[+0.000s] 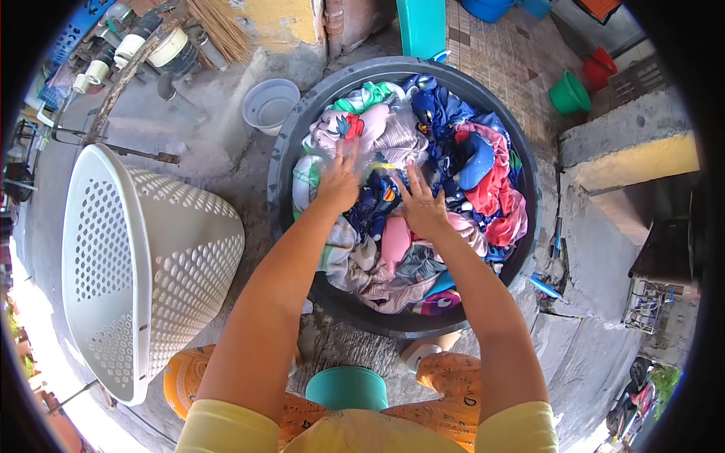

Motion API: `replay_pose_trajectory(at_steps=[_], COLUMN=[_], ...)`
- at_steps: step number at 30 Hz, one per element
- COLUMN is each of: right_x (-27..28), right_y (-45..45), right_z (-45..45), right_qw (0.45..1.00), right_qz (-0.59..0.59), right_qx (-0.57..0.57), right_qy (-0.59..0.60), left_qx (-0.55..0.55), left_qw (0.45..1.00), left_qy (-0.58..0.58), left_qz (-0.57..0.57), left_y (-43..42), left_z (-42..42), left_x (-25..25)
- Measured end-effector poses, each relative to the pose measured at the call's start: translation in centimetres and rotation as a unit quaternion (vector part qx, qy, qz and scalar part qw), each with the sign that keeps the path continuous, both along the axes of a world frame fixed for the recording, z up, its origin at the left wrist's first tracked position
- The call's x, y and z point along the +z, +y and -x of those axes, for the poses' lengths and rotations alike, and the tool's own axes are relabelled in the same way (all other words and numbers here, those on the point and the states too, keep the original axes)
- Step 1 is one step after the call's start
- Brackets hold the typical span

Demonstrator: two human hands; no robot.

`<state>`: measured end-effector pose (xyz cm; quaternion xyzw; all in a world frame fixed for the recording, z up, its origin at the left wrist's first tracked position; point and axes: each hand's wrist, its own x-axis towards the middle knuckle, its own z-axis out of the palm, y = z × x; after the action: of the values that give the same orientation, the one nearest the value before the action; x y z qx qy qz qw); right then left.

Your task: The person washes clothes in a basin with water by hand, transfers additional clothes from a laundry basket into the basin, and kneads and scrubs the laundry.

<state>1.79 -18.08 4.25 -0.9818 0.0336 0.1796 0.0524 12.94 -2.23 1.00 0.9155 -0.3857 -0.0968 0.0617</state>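
Note:
A wide black tub (281, 177) is full of wet clothes in a loose heap. My left hand (341, 183) is over the left part of the heap, at a pale pink cloth (370, 124) with a red print. Its fingers are stretched out and somewhat blurred, and it grips nothing I can see. Lower and to the right, my right hand (424, 208) lies with spread fingers on dark blue printed cloth (376, 208). Coral-red cloth (495, 170) and a bright blue piece (477, 161) bulge up right of that hand.
A white perforated laundry basket (189, 234) lies on its side at the left. A pale basin (270, 104) stands beyond the tub's upper left edge. A teal bucket or stool (346, 386) is between my legs. Green (570, 92) and red (599, 69) buckets stand at upper right.

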Motion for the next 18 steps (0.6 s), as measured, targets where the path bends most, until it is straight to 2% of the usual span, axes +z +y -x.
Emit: replay_pose_trajectory(at_steps=[3,5,7,9,10,12,13,15,18], right_x=[-1.1,-2.2,-2.9,-3.6,-3.1,-2.0,-1.9,-2.2,0.4], right_y=[0.1,0.1,0.0,0.1,0.4,1.3,1.6,1.7,1.8], right_z=[-1.0,-1.5,-1.2,-0.9,-0.6,-0.2,0.4,2.3,5.8], right_qw=[0.998,0.992,0.995,0.995,0.995,0.993,0.992,0.988,0.979], right_qz=[0.042,0.047,0.018,0.067,0.070,-0.001,0.011,-0.012,-0.091], right_qx=[-0.023,-0.058,-0.076,-0.052,-0.053,-0.120,-0.120,-0.096,-0.123], right_qy=[0.045,0.098,0.056,-0.051,-0.055,-0.016,-0.041,-0.123,-0.132], left_qx=[0.042,0.029,0.001,0.009,0.007,0.036,0.031,0.036,0.032], left_qw=[0.998,0.988,0.987,0.983,0.984,0.992,0.993,0.992,0.989], left_qy=[0.047,0.153,0.157,0.134,0.131,0.108,0.105,0.089,0.106], left_qz=[-0.026,0.008,-0.035,-0.121,-0.118,-0.057,-0.048,-0.079,-0.103], left_y=[-0.2,0.8,2.5,3.7,4.4,5.2,5.1,4.6,4.2], left_z=[1.0,2.5,6.1,9.8,11.3,12.9,12.7,12.8,12.0], left_x=[2.6,4.7,7.5,9.0,8.8,6.8,6.0,4.2,3.2])
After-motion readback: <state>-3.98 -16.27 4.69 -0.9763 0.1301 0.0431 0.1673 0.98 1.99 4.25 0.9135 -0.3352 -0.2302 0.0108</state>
